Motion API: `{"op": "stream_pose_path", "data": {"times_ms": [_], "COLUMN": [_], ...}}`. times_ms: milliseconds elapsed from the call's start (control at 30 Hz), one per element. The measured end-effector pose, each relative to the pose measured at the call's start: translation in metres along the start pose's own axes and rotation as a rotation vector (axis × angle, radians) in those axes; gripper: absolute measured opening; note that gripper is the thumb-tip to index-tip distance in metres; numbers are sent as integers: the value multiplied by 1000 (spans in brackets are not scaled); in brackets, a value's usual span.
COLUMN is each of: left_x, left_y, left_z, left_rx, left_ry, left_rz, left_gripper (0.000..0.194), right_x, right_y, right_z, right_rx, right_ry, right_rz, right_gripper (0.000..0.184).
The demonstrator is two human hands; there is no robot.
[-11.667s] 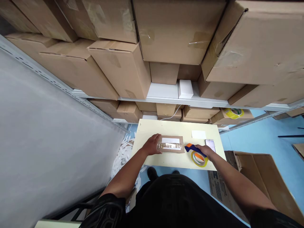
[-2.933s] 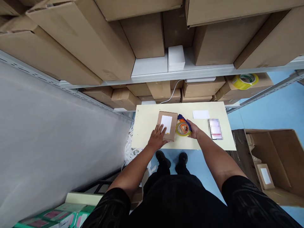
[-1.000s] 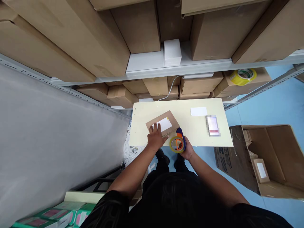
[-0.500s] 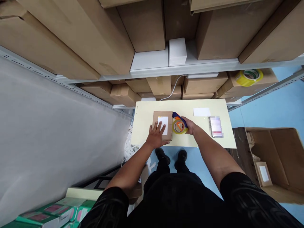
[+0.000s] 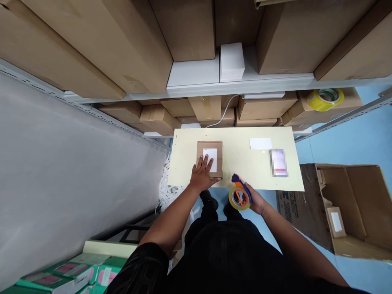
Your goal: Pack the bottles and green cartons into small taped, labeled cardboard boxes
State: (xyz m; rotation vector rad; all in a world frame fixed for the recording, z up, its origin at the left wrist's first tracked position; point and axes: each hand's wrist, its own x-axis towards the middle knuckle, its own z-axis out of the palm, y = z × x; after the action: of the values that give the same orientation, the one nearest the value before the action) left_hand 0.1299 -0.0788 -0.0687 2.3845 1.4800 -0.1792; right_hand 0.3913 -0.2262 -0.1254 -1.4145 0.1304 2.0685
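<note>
A small brown cardboard box [image 5: 219,163] with a white label [image 5: 211,153] on top lies left of centre on the pale table [image 5: 183,163]. Spread flat over its near part is my left hand [image 5: 202,176], fingers on the label and thumb at the near edge. My right hand [image 5: 256,200] grips a blue and orange tape dispenser [image 5: 241,183], loaded with a roll of clear yellowish tape [image 5: 232,200]. The dispenser is held at the table's near edge, partly over the floor, apart from the box.
A white paper slip [image 5: 260,143] and a phone-like object [image 5: 279,163], its face pixelated, lie on the table's right. Shelves of cartons [image 5: 183,34] stand behind, with a yellow tape roll [image 5: 325,99]. An opened carton [image 5: 361,204] sits at right; a grey wall [image 5: 61,171] is at left.
My right hand has drawn the tape dispenser back from the box's right side, toward my body and slightly right. My left hand stays on the box.
</note>
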Motion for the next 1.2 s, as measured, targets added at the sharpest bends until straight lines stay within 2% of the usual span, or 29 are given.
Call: {"op": "stream_pose_path", "data": {"times_ms": [67,133,233,400,467,600,700,767,867,967,1033,1100,1200], "left_x": [1,1,2,2,2,3,3,2,1,2,4,7,12], "left_y": [1,1,0,1,2,4,4,3,1,-5,-9,-12,-12], "left_z": [0,1,0,0,2,3,4,4,4,1,-4,-10,-20], "left_rx": [4,13,25,40,43,34,17,-4,-65,-142,-179,-194,-187], "left_ry": [-10,-20,-37,-48,-45,-40,-36,-22,8,40,47,40,18], "left_rz": [-4,1,13,15,16,4,6,17,30,51,57,53,45], "left_gripper": [108,110,114,113,114,113,113,112,106,86,70,62,59], "right_x": [-15,-21,-14,12,19,26,24,17,-3,-23,-26,-19,6], "right_y": [23,33,30,5,-3,-12,-13,-14,-17,-23,-31,-41,-58], "right_z": [-12,-12,11,58,73,108,122,113,71,24,4,-2,3], "right_rx": [-53,-104,-167,-248,-504,-1282,-1453,-1407,-1235,-1128,-1151,-1180,-1166], "right_ry": [42,51,32,21,67,198,218,258,306,387,508,605,659], "right_rz": [10,32,62,39,-19,-168,-231,-250,-265,-342,-453,-601,-756], "right_gripper": [54,55,55,51,51,56,57,54,45,37,30,25,19]}}
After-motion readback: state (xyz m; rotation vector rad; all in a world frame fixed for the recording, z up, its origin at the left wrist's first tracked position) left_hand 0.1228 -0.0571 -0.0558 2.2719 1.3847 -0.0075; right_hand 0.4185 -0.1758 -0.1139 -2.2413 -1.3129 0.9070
